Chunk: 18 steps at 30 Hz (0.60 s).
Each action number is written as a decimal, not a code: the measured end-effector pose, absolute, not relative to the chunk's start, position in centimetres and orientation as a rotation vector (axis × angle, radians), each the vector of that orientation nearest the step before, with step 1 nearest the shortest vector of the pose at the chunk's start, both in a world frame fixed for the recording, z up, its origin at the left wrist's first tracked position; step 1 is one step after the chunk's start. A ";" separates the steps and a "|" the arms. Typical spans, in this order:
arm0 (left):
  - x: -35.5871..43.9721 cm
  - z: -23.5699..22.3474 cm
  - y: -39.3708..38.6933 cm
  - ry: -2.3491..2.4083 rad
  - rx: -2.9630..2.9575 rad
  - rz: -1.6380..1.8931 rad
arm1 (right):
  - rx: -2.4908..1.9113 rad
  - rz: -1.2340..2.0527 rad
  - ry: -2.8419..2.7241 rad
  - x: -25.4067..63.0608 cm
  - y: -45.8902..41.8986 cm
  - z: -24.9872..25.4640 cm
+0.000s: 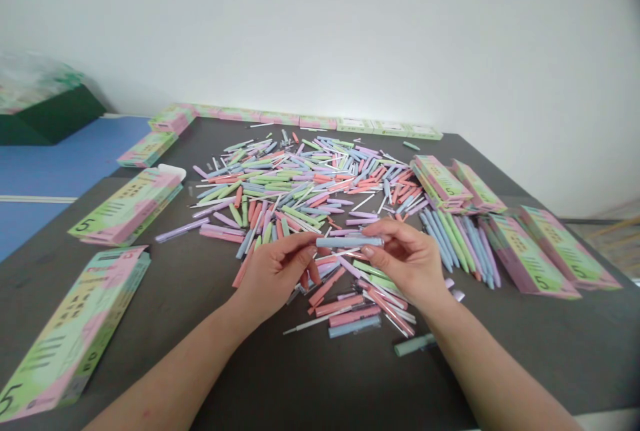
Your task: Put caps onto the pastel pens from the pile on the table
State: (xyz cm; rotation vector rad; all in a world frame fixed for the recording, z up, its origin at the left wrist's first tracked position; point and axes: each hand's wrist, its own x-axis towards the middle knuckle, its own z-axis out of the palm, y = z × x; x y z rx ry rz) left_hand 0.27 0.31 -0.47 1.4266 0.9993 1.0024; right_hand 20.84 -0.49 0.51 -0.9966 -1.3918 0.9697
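On the far left, a flat pastel box (75,331) lies on the dark table (210,377); moving right, the left hand (273,277) pinches one end of a pale blue pen (349,242) in a narrow grip; the right hand (407,261) holds the other end just as narrowly, keeping the pen level above a heap of pastel pens (300,184); the danger is an uneven tug, which could drop it among near-identical pens; it looks slim, smooth and matte; further right, a row of loose pens (455,244) lies beside more boxes (530,254).
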 end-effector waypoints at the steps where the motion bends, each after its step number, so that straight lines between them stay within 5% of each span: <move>1: 0.2 -0.4 0.3 1.003 1.437 1.018 | -0.985 0.976 -1.389 20.9 -0.4 0.4; 18: 0.3 0.2 -0.8 0.894 1.399 1.276 | -0.811 1.572 -0.927 21.5 0.5 -0.9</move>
